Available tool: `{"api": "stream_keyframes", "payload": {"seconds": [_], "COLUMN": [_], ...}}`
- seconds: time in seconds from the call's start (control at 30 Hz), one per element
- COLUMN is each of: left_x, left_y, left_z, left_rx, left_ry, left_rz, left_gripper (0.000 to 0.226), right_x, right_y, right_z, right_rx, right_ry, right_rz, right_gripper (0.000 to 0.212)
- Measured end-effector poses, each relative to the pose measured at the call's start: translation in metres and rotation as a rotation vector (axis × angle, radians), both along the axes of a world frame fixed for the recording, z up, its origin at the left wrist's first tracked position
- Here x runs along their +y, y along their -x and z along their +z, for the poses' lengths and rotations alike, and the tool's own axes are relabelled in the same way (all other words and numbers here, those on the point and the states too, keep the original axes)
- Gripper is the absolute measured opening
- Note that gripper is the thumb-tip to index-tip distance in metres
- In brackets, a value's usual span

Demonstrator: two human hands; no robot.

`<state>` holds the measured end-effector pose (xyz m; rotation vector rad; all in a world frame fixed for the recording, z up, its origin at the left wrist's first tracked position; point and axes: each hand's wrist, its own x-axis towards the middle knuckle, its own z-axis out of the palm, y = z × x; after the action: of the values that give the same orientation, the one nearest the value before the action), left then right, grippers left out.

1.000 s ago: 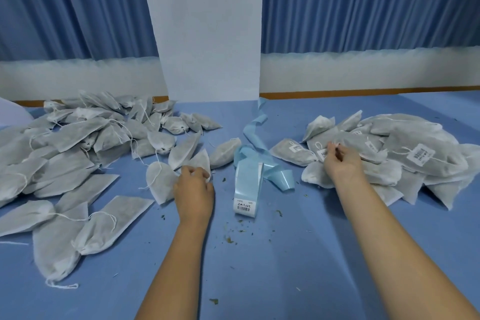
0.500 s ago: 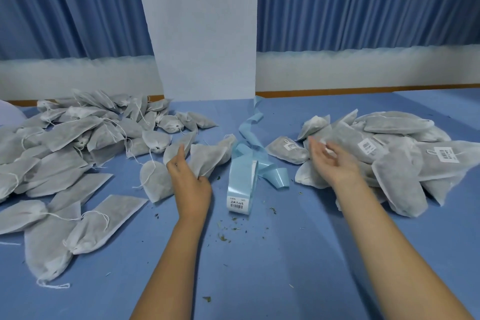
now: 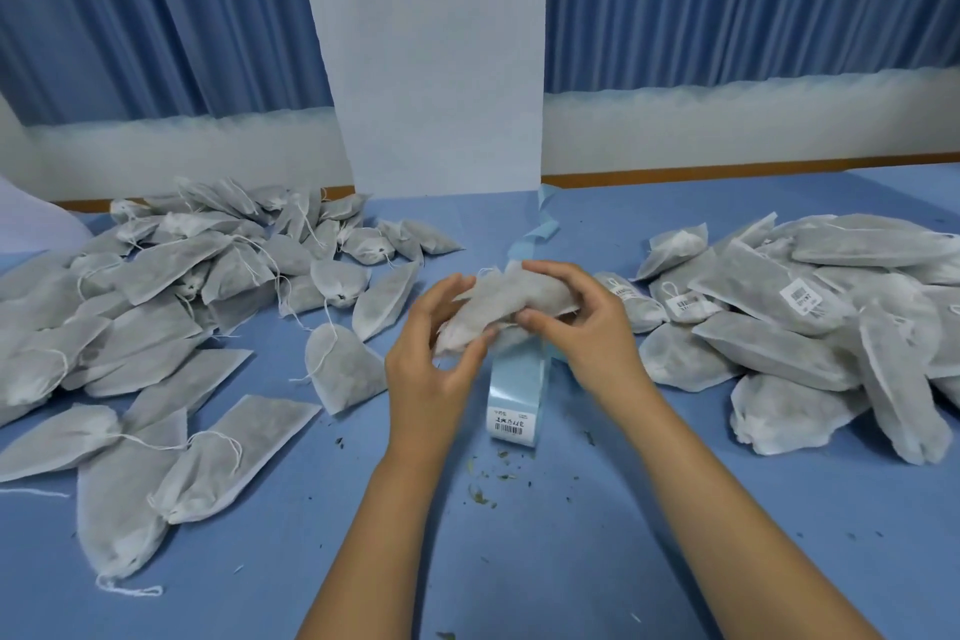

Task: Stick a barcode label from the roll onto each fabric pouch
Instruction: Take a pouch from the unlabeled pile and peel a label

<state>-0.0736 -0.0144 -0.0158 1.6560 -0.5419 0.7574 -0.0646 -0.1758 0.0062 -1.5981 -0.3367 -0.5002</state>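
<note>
Both hands hold one grey fabric pouch (image 3: 506, 304) in the air above the middle of the table. My left hand (image 3: 434, 359) grips its left end and my right hand (image 3: 582, 322) grips its right end, fingers curled over the top. Directly below stands the pale blue label roll (image 3: 517, 392), upright, with a white barcode label (image 3: 511, 424) showing on its front. Its empty backing strip (image 3: 537, 234) trails toward the back of the table. The pouch hides the top of the roll.
A large pile of unlabelled pouches (image 3: 171, 307) with drawstrings covers the left of the blue table (image 3: 519, 561). On the right lies a pile of pouches bearing barcode labels (image 3: 800, 317). A white panel (image 3: 431, 52) stands at the back. Small crumbs lie near the roll.
My left hand has lifted a pouch from the left pile to the middle. My right hand has left the right pile and taken hold of the pouch's other end.
</note>
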Motion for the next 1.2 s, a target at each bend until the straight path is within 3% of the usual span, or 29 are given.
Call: {"api": "stream_keyframes", "payload": {"seconds": [0.23, 0.4, 0.5, 0.57, 0.63, 0.73, 0.83, 0.9, 0.97, 1.03, 1.13, 1.2], "left_x": [0.001, 0.005, 0.005, 0.002, -0.003, -0.006, -0.006, -0.003, 0.003, 0.004, -0.002, -0.004], "left_y": [-0.005, 0.0, 0.005, 0.009, 0.012, 0.017, 0.02, 0.02, 0.018, 0.016, 0.016, 0.016], "left_z": [0.003, 0.009, 0.014, 0.017, 0.018, 0.021, 0.021, 0.022, 0.022, 0.022, 0.02, 0.018], "left_rx": [0.096, 0.151, 0.17, 0.136, 0.095, 0.075, -0.009, -0.05, -0.055, -0.069, -0.136, -0.163], "left_ry": [-0.09, -0.139, -0.006, 0.05, 0.109, 0.195, 0.171, 0.216, 0.285, 0.209, -0.035, -0.136], "left_rz": [0.052, 0.02, -0.132, -0.263, -0.409, -0.533, -0.25, 0.119, 0.321, 0.336, 0.278, 0.241], "left_gripper": [0.014, 0.019, 0.02, 0.022, 0.023, 0.021, 0.019, 0.016, 0.016, 0.018, 0.019, 0.02], "right_x": [-0.016, -0.016, -0.015, -0.012, -0.005, 0.005, 0.013, 0.017, 0.022, 0.03, 0.044, 0.046], "right_y": [0.004, 0.01, 0.012, 0.013, 0.014, 0.015, 0.018, 0.024, 0.029, 0.037, 0.045, 0.046], "right_z": [-0.005, -0.004, -0.004, -0.003, -0.002, -0.002, -0.006, -0.005, -0.002, 0.001, -0.001, -0.002], "right_rx": [0.051, 0.079, 0.102, 0.114, 0.113, 0.151, 0.176, 0.064, -0.082, -0.057, 0.054, 0.118], "right_ry": [-0.16, -0.195, -0.291, -0.236, -0.195, -0.316, -0.208, -0.003, 0.122, 0.122, 0.132, 0.027], "right_rz": [-0.217, -0.324, -0.502, -0.573, -0.526, -0.295, -0.197, -0.345, -0.36, -0.132, 0.16, 0.259], "right_gripper": [0.03, 0.033, 0.04, 0.042, 0.038, 0.029, 0.024, 0.024, 0.013, 0.005, 0.02, 0.021]}}
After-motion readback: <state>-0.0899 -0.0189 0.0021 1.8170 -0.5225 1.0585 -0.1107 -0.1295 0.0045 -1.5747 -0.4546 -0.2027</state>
